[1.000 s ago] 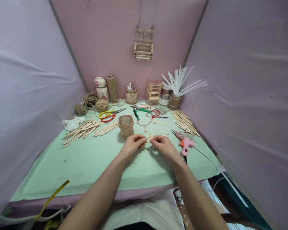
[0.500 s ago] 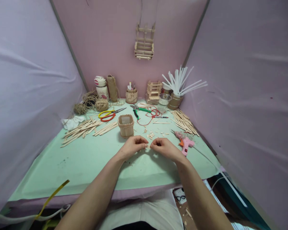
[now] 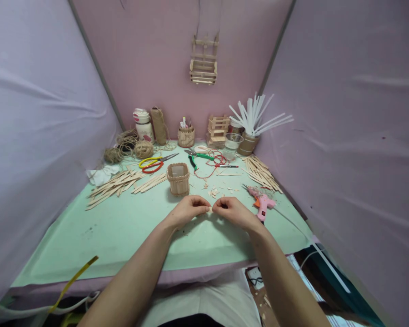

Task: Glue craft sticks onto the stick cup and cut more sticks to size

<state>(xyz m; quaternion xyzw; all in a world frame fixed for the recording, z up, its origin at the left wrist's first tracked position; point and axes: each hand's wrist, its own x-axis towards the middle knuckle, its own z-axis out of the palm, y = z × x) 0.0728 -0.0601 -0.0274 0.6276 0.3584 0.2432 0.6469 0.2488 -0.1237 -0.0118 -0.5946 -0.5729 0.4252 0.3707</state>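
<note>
My left hand (image 3: pixel 191 210) and my right hand (image 3: pixel 231 210) meet fingertip to fingertip above the front middle of the table. Both are closed in a pinch on a tiny pale wood chip (image 3: pixel 210 209), mostly covered by the fingers. Just beyond my left hand stands a small basket made of wooden sticks (image 3: pixel 178 180), upright, with a braided rim. Loose wood scraps (image 3: pixel 213 193) lie scattered past my fingertips. To the right of my right hand rests a pink hot glue gun (image 3: pixel 264 203), its nozzle pointing away to the left.
Craft sticks (image 3: pixel 117 185) lie in piles at left, with more sticks (image 3: pixel 261 172) at right. Scissors (image 3: pixel 157 162), green-handled pruners (image 3: pixel 201 155) and a red-corded pen (image 3: pixel 227 166) lie farther back. A clear water cup (image 3: pixel 232 146) stands near white glue sticks (image 3: pixel 254 116). Twine balls (image 3: pixel 143 149) sit back left.
The fingertips of both hands have drawn slightly closer together around the wood chip. The view has shifted a little; the basket and tools stay where they were.
</note>
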